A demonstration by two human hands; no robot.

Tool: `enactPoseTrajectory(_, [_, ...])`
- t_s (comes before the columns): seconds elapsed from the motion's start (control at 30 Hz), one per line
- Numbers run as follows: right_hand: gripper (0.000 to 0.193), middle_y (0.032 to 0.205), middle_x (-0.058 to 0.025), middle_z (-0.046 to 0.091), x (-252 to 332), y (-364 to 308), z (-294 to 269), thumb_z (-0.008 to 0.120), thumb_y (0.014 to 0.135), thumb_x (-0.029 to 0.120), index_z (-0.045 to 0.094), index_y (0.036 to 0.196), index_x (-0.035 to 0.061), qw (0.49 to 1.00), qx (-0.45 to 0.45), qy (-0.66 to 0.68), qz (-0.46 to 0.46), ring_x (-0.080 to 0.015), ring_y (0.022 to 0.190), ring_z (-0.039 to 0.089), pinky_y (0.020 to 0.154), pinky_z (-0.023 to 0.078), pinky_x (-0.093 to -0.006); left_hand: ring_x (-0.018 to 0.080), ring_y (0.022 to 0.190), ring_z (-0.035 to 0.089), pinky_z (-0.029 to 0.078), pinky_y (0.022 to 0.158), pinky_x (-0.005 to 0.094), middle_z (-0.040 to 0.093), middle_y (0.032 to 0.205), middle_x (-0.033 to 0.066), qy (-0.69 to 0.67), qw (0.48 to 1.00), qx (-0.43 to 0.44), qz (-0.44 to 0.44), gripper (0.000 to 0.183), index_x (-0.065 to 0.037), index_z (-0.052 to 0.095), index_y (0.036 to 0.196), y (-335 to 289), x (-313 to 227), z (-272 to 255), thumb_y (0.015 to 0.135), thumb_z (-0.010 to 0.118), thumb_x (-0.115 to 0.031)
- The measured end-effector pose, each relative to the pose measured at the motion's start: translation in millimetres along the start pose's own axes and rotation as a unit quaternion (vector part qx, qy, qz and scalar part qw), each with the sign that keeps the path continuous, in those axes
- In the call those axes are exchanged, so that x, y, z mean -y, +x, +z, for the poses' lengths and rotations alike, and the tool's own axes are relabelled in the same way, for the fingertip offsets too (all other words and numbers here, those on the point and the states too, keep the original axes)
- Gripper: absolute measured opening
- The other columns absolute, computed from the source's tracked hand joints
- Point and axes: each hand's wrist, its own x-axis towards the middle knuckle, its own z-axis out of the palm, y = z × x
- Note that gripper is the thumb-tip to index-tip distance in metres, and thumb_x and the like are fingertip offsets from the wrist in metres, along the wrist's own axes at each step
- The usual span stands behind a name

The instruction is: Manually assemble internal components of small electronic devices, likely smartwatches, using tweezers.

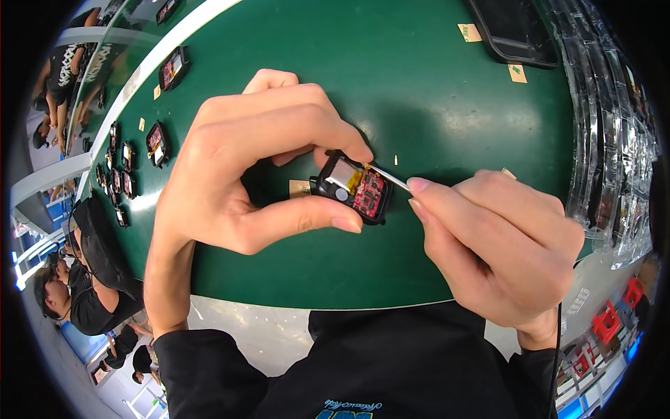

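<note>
My left hand (227, 164) pinches a small black electronic device (363, 202) by its edges, between thumb and fingertips, above the table. The casing is open and shows a red circuit board, a silver battery with yellow tape and a round grey part. My right hand (499, 241) is closed on slim metal tweezers (389, 179). Their tip meets the device at the upper edge of the board, close to my left index fingertip. What exactly the tip touches is too small to tell.
Over the green table (433, 42), similar open devices (158, 144) lie at the left, several in a cluster. A black tray (516, 31) sits at the far right, beside stacked clear plastic trays (607, 133). Paper labels (517, 73) dot the surface. Other people (98, 279) are at the left.
</note>
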Motion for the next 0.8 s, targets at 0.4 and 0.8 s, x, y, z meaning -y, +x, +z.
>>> enactPoseTrajectory(0.4, [0.026,0.071,-0.0063,0.066,2.1,-0.3,1.7,0.082,0.075,-0.016,0.083,0.099,-0.0063,1.0,-0.01,0.002,-0.001,-0.0148,0.053,0.06,0.046,0.039,-0.0274,0.0145,0.062,0.044,0.039,0.075,0.0328,0.075,0.089,0.0054,-0.009,1.0,-0.004,0.003,0.065,0.0,0.081,0.104,-2.2,-0.8,2.2,0.065,0.101,-0.048])
enactPoseTrajectory(0.8, [0.023,0.071,-0.007,0.067,24.8,-19.1,-26.0,0.086,0.077,-0.008,0.083,0.099,-0.0034,0.993,-0.041,-0.001,0.11,-0.0185,0.054,0.064,0.049,0.048,-0.0302,0.0175,0.067,0.056,0.044,0.083,0.0349,0.073,0.087,0.0028,0.033,0.999,-0.024,0.023,0.056,-0.003,0.082,0.11,4.0,-7.3,4.4,0.066,0.103,-0.031])
